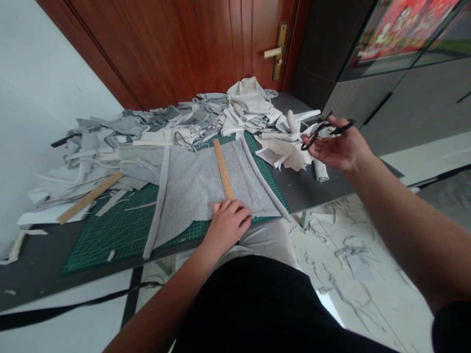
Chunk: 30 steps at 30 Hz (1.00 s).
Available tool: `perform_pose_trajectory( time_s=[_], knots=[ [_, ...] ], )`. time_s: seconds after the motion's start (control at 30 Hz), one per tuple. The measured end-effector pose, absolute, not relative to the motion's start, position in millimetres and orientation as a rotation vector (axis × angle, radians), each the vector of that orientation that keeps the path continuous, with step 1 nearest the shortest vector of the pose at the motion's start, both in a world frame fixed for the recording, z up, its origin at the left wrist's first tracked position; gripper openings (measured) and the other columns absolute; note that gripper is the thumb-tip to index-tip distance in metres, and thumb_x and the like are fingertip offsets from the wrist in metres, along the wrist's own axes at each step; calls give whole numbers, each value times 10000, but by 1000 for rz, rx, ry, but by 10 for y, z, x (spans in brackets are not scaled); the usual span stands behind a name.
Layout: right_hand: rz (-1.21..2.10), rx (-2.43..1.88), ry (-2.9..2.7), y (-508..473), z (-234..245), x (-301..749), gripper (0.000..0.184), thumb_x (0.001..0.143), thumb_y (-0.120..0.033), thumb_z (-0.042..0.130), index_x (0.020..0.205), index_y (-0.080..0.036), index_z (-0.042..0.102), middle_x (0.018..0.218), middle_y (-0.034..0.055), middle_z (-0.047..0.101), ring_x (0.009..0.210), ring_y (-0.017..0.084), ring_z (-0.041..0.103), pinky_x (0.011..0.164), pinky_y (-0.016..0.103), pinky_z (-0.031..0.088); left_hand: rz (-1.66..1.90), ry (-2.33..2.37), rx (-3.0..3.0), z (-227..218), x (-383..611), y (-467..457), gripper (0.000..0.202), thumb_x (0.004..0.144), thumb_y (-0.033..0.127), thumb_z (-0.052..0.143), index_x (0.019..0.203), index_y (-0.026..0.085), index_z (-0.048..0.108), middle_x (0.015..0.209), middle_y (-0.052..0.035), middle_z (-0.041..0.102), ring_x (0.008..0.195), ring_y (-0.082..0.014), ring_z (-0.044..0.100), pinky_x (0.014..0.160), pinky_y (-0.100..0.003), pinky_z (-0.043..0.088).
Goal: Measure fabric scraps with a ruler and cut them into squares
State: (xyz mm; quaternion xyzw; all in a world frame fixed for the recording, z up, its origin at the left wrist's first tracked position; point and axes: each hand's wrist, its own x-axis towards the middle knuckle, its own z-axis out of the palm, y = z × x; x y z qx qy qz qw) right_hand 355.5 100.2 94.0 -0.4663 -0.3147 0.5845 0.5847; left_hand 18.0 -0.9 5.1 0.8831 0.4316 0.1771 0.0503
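Note:
A grey fabric piece (198,186) lies flat on a green cutting mat (117,230). A wooden ruler (223,169) rests lengthwise on the fabric. My left hand (228,223) presses down with curled fingers on the near end of the ruler and the fabric's edge. My right hand (340,147) is raised to the right of the mat, over the table's far right part, and grips black scissors (324,131) by the handles. A narrow grey strip (158,206) lies along the fabric's left side, another along its right side.
A heap of grey and cream fabric scraps (206,120) covers the back of the dark table (33,274). A second wooden ruler (90,197) lies at the left. A wooden door (191,44) stands behind. Offcuts litter the marble floor (353,260) at right.

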Motion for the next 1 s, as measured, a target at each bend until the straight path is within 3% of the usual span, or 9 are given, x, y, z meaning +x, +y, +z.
perform_pose_trajectory(
  time_s=[0.1, 0.33, 0.47, 0.6, 0.77, 0.9, 1.0],
  knots=[
    [1335, -1103, -772, 1019, 929, 3590, 150, 785, -243, 563, 882, -174, 654, 937, 111, 706, 996, 192, 660, 899, 307, 518, 529, 1313, 2686, 44, 175, -10, 94, 982, 273, 642, 930, 241, 713, 1002, -22, 695, 1001, -224, 578, 838, -399, 329],
    [1561, -1073, -844, 918, 980, 3622, 375, 746, -328, 500, 998, -145, 708, 1137, 165, 730, 945, 230, 666, 811, 381, 514, 546, 1308, 2685, 56, 177, -12, 104, 993, 278, 630, 945, 239, 713, 1000, -16, 691, 1003, -221, 576, 838, -403, 325],
    [1558, -1014, -848, 879, 1037, 3615, 272, 685, -273, 525, 883, -200, 697, 999, 99, 744, 990, 268, 681, 835, 412, 512, 528, 1320, 2685, 45, 174, -17, 133, 1000, 291, 613, 931, 241, 714, 993, -26, 693, 1002, -227, 576, 831, -408, 331],
    [1525, -981, -786, 846, 1077, 3609, 206, 677, -210, 473, 758, -193, 662, 829, 70, 703, 861, 217, 677, 860, 410, 501, 555, 1332, 2639, 84, 157, -58, 87, 969, 297, 643, 966, 240, 708, 1015, -30, 701, 1019, -235, 593, 856, -422, 354],
    [1546, -996, -767, 735, 1026, 3419, 235, 643, -190, 565, 826, -201, 713, 823, 69, 708, 799, 212, 655, 793, 357, 533, 783, 1324, 2485, 463, 399, 68, 181, 957, 293, 632, 1125, 234, 665, 1109, -53, 702, 1107, -259, 621, 962, -447, 412],
    [1594, -1009, -907, 586, 919, 3073, 210, 624, -241, 628, 803, -199, 730, 865, 72, 737, 803, 212, 661, 763, 322, 547, 1042, 1120, 2324, 730, 880, 443, 340, 989, 317, 620, 1311, 217, 572, 1205, -87, 655, 1085, -228, 645, 947, -369, 500],
    [1589, -1006, -954, 472, 824, 2850, 200, 631, -244, 646, 808, -221, 735, 874, 46, 747, 788, 205, 657, 727, 308, 544, 1014, 1042, 2331, 724, 1186, 698, 269, 983, 246, 626, 1247, 191, 624, 1134, -80, 646, 1036, -209, 650, 922, -338, 522]
  ],
)
